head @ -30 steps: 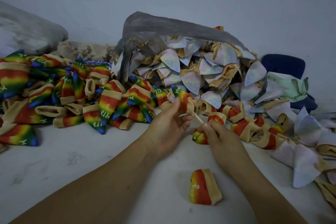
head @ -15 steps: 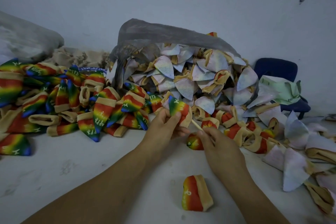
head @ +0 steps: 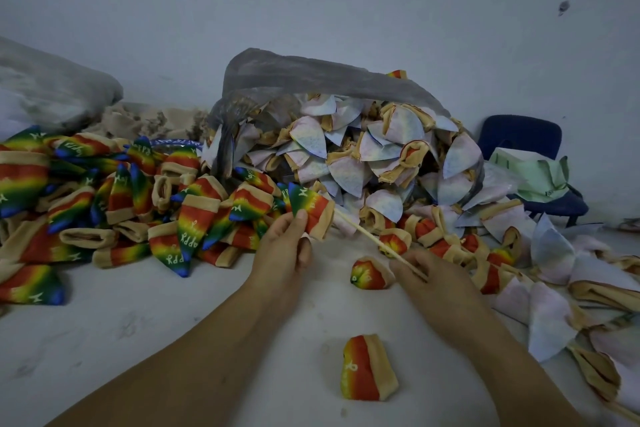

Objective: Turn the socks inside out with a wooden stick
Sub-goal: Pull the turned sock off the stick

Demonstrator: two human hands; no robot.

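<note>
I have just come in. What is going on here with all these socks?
A person is working through socks with a thin wooden stick. The left hand holds a rainbow sock; the right hand pinches the stick, whose far end reaches that sock's cuff. A heap of rainbow socks lies on the left, and pale socks spill from a grey bag behind. Two loose socks lie near the hands.

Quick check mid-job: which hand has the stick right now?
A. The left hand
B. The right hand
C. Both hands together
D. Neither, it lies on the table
B: the right hand pinches the near end of the stick, while the left hand grips only the sock, whose cuff the stick's far end reaches.
</note>
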